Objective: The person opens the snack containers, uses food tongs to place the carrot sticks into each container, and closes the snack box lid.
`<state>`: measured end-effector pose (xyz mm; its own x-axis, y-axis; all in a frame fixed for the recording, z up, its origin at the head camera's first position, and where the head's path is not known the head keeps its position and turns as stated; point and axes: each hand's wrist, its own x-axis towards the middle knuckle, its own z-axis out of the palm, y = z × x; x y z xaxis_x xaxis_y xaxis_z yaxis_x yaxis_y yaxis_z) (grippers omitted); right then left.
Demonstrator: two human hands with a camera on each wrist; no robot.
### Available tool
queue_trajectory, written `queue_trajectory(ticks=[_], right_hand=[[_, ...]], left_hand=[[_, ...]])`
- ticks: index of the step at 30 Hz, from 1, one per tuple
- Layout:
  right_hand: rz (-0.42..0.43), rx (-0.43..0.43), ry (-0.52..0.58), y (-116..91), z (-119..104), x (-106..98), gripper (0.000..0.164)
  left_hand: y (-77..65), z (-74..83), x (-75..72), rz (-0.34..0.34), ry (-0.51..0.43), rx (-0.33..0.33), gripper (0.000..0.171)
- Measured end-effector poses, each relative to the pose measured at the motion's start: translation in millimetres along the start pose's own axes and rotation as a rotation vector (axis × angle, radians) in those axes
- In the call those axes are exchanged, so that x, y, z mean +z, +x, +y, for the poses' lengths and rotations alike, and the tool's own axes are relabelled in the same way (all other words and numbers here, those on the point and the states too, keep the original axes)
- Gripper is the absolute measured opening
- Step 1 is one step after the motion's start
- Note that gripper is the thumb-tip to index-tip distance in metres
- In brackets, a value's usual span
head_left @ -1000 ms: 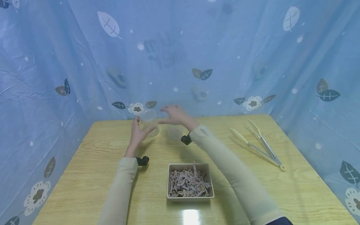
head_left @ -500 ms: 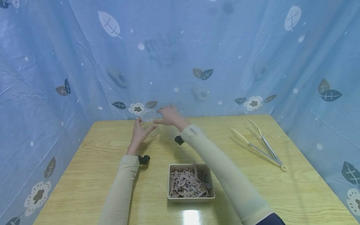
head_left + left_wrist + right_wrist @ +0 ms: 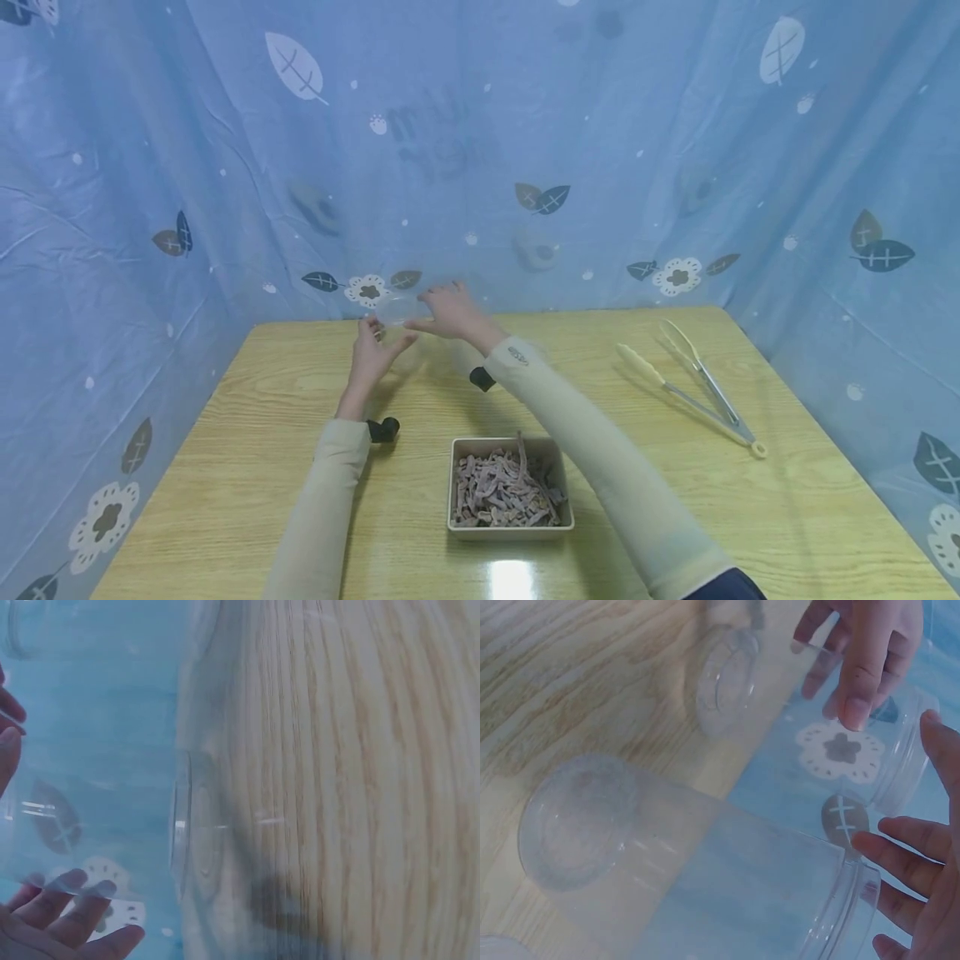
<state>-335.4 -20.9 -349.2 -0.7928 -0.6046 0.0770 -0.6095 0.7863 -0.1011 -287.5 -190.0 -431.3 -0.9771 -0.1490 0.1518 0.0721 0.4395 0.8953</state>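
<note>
A clear plastic jar [image 3: 395, 310] stands at the back left of the table. My left hand [image 3: 369, 354] holds its side, thumb in front and fingers behind, as the right wrist view shows. Across its clear lid [image 3: 906, 761] my right hand [image 3: 456, 315] reaches from the right, thumb at one edge and fingers at the other. Beside it is a second clear jar [image 3: 742, 877], closest to the camera in the right wrist view and mostly behind the right forearm in the head view.
A beige rectangular tub [image 3: 512, 534] of brownish-grey dried strips sits at the front middle. Metal tongs [image 3: 708, 396] with cream tips lie spread at the right. A blue patterned curtain [image 3: 480, 150] surrounds the wooden table [image 3: 247, 467] at the back and sides.
My right hand has moved left onto the top of the jar, its fingers drawing in around the lid. The left hand has stayed at the jar's side.
</note>
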Motion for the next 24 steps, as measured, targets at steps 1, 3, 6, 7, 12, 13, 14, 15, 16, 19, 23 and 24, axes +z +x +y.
queue_trajectory(ticks=[1, 3, 6, 7, 12, 13, 14, 15, 16, 19, 23, 24], right_hand=[[0.007, -0.002, 0.002, -0.8, 0.5, -0.5, 0.068], [0.021, -0.008, -0.003, -2.3, 1.5, -1.1, 0.069], [0.047, -0.017, 0.006, -4.9, 3.4, -1.6, 0.07], [0.057, -0.019, 0.011, -5.8, 4.0, -1.7, 0.07], [0.104, -0.025, 0.065, -10.3, 3.7, -3.3, 0.072], [0.114, -0.03, 0.08, -11.2, 3.1, -4.0, 0.072], [0.122, -0.034, 0.093, -12.3, 2.3, -5.1, 0.072], [0.131, -0.039, 0.104, -13.3, 1.4, -6.2, 0.071], [0.139, -0.046, 0.116, -14.3, 0.7, -7.5, 0.071], [0.158, -0.066, 0.182, -19.6, -0.6, -11.7, 0.072], [0.175, -0.08, 0.338, -31.3, -0.9, -16.8, 0.075], [0.178, -0.081, 0.387, -34.8, -1.0, -18.3, 0.076]], left_hand=[[-1.0, 1.2, 0.3, 0.005, 0.002, 0.007, 0.091], [-3.0, 3.4, 0.8, 0.014, 0.004, 0.012, 0.09], [-5.6, 6.7, 1.2, 0.029, 0.0, 0.015, 0.092], [-6.8, 8.0, 1.1, 0.032, -0.004, 0.013, 0.093], [-14.8, 15.7, -1.7, 0.062, -0.007, 0.02, 0.095], [-16.8, 17.8, -2.7, 0.068, -0.008, 0.026, 0.094], [-18.8, 20.0, -3.8, 0.076, -0.007, 0.031, 0.094], [-21.0, 22.7, -4.7, 0.082, -0.011, 0.036, 0.093], [-23.0, 25.0, -5.6, 0.085, -0.015, 0.042, 0.092], [-28.0, 31.3, -7.3, 0.079, -0.036, 0.058, 0.091], [-35.5, 39.9, -8.6, 0.056, -0.063, 0.086, 0.089], [-37.8, 42.6, -8.8, 0.049, -0.066, 0.096, 0.089]])
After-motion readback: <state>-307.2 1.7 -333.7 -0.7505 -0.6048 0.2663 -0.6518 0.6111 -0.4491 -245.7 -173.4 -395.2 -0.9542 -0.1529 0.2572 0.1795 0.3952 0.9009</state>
